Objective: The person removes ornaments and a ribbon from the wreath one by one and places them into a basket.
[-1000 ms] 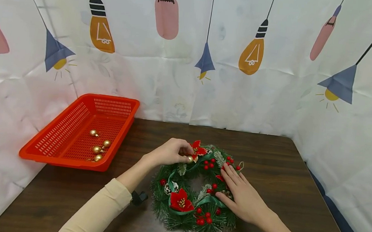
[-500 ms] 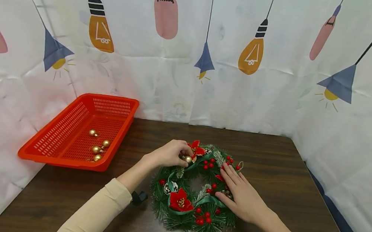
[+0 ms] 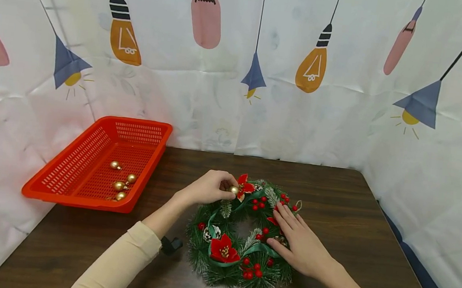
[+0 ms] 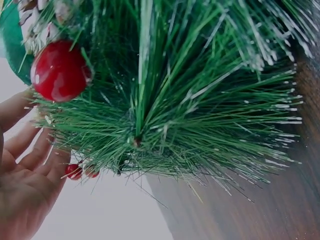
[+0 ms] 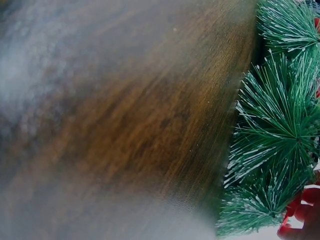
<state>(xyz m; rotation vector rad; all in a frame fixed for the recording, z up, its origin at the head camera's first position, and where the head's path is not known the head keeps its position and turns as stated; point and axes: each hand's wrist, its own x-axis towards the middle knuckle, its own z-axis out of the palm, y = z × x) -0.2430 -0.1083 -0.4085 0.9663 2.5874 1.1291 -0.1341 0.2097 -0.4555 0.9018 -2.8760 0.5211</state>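
Note:
A green Christmas wreath (image 3: 259,283) lies on the table, with red poinsettias, berries, pine cones and green ribbon on it. At its upper left, my left hand (image 3: 212,188) pinches a small gold ball ornament (image 3: 234,189) between thumb and fingers, beside the far red poinsettia (image 3: 245,187). My right hand (image 3: 300,245) rests with straight fingers on the wreath's right side. In the left wrist view, part of the left hand (image 4: 27,185) shows behind the needles and a red berry (image 4: 60,72); the gold ball is hidden there. Wreath needles (image 5: 280,120) line the right wrist view's right edge.
On the left stands a red plastic basket (image 3: 83,200) with several gold ball ornaments (image 3: 119,185) inside. The dark wooden table (image 3: 334,195) ends at a white printed curtain (image 3: 218,101). A small black device (image 3: 171,246) sits at my left wrist.
Over the last half second, my left hand has shifted slightly away from me, bringing the gold ball up next to the far poinsettia. The right hand stays in place.

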